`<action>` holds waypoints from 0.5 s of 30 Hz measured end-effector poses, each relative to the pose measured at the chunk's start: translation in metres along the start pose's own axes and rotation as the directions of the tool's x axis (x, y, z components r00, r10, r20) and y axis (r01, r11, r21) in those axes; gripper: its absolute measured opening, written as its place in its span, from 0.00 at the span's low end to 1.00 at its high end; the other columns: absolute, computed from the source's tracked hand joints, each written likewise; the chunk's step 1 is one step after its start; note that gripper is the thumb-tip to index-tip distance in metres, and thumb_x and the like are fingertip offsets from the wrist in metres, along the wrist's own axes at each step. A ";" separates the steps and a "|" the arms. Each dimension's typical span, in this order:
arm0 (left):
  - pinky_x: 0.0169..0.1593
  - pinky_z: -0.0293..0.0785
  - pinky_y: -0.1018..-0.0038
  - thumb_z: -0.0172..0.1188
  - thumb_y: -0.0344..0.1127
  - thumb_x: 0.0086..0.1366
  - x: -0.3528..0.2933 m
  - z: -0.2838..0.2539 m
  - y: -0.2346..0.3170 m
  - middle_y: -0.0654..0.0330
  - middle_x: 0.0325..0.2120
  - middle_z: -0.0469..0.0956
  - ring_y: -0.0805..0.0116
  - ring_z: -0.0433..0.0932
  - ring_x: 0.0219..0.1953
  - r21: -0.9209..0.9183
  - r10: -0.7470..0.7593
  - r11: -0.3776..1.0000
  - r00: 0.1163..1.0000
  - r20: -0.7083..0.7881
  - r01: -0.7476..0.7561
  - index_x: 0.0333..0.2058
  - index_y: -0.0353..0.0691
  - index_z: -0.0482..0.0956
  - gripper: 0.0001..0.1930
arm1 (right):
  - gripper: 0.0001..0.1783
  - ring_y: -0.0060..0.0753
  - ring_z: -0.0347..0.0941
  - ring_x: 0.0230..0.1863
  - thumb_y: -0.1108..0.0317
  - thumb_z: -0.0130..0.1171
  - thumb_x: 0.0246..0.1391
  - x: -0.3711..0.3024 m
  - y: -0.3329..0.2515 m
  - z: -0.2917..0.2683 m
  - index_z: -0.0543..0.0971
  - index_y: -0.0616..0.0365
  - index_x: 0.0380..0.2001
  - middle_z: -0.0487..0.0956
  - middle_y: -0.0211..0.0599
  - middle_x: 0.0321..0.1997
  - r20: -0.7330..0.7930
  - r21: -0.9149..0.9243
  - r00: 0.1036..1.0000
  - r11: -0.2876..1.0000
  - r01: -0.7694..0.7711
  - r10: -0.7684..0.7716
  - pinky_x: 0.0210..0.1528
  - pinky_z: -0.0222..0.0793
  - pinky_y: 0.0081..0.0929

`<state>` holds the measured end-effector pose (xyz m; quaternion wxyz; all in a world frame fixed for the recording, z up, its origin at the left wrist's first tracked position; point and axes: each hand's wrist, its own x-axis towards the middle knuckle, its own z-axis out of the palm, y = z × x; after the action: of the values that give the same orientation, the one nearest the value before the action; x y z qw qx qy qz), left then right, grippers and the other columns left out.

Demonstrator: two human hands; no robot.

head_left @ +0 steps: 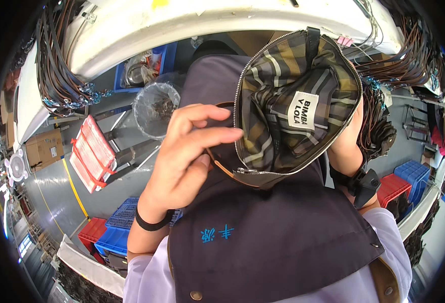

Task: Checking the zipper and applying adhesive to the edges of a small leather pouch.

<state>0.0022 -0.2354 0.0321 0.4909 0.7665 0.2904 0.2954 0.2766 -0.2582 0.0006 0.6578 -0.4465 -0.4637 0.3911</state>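
A dark zip bag [263, 180] lies unzipped over my lap, its mouth spread wide. Inside shows a crumpled plaid lining [263, 96] in olive, black and white, with a white label [303, 109] on it. My left hand [184, 151] is at the bag's left rim, fingers stretched out and apart, fingertips close to the zip teeth; the thumb is beside a tan-edged strip. On the far right, my right hand [347, 139] holds the bag from outside and behind; its fingers are hidden by the bag. A short black tab [312, 39] stands at the zip's top end.
A white worktable [197, 25] curves across the front, with bundles of dark straps [56, 55] hanging at its left and right. Below stand a clear-lined bin [154, 118] and a blue crate [169, 53]. A red-strapped pink and white stack [92, 154] is at left.
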 end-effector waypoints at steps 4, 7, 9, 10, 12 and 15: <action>0.51 0.62 0.65 0.61 0.18 0.38 0.008 0.008 0.006 0.51 0.48 0.67 0.55 0.65 0.48 0.261 0.057 0.962 0.993 0.103 -0.082 0.41 0.43 0.81 0.25 | 0.21 0.26 0.74 0.43 0.69 0.41 0.62 -0.007 0.006 -0.002 0.63 0.66 0.56 0.75 0.40 0.47 0.032 0.124 0.994 0.986 -0.108 0.105 0.47 0.70 0.22; 0.44 0.63 0.67 0.72 0.32 0.39 0.011 0.016 0.008 0.59 0.36 0.68 0.61 0.67 0.40 0.098 0.104 0.989 0.991 0.081 -0.112 0.34 0.44 0.83 0.18 | 0.21 0.24 0.74 0.40 0.72 0.43 0.60 -0.007 0.010 -0.003 0.64 0.66 0.56 0.76 0.39 0.44 -0.004 0.164 0.975 0.962 -0.219 0.223 0.43 0.71 0.20; 0.41 0.63 0.67 0.72 0.32 0.41 0.006 0.019 0.003 0.62 0.32 0.67 0.63 0.67 0.36 0.096 0.157 0.983 0.987 0.034 -0.159 0.32 0.44 0.82 0.16 | 0.21 0.24 0.73 0.41 0.75 0.44 0.59 -0.004 0.011 -0.005 0.63 0.66 0.56 0.75 0.37 0.43 0.026 0.117 0.931 0.924 -0.364 0.364 0.44 0.70 0.19; 0.38 0.63 0.67 0.71 0.31 0.42 0.002 0.020 -0.002 0.65 0.28 0.67 0.65 0.67 0.32 0.102 0.208 0.974 0.978 -0.017 -0.205 0.30 0.44 0.82 0.13 | 0.21 0.24 0.72 0.42 0.76 0.44 0.59 -0.003 0.012 -0.011 0.63 0.66 0.56 0.75 0.35 0.44 0.063 0.054 0.888 0.886 -0.460 0.456 0.45 0.69 0.20; 0.33 0.60 0.68 0.71 0.31 0.41 0.000 0.020 -0.008 0.67 0.23 0.66 0.69 0.66 0.26 0.153 0.308 0.943 0.949 -0.071 -0.294 0.27 0.43 0.81 0.11 | 0.23 0.29 0.70 0.48 0.77 0.49 0.54 0.000 0.013 -0.016 0.67 0.61 0.55 0.75 0.37 0.46 0.088 -0.149 0.895 0.894 -0.423 0.438 0.52 0.64 0.24; 0.32 0.53 0.73 0.64 0.26 0.36 0.003 0.022 0.008 0.69 0.22 0.68 0.74 0.66 0.20 0.350 0.386 0.887 0.899 -0.207 -0.300 0.27 0.45 0.83 0.14 | 0.25 0.33 0.69 0.51 0.80 0.51 0.44 0.003 -0.012 -0.021 0.74 0.58 0.49 0.73 0.37 0.50 0.209 -0.843 0.976 0.516 0.152 0.055 0.54 0.63 0.28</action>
<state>0.0217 -0.2488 0.0319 0.2595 0.8254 0.2561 0.4310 0.2991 -0.2639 0.0091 0.3111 -0.6550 -0.6745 0.1387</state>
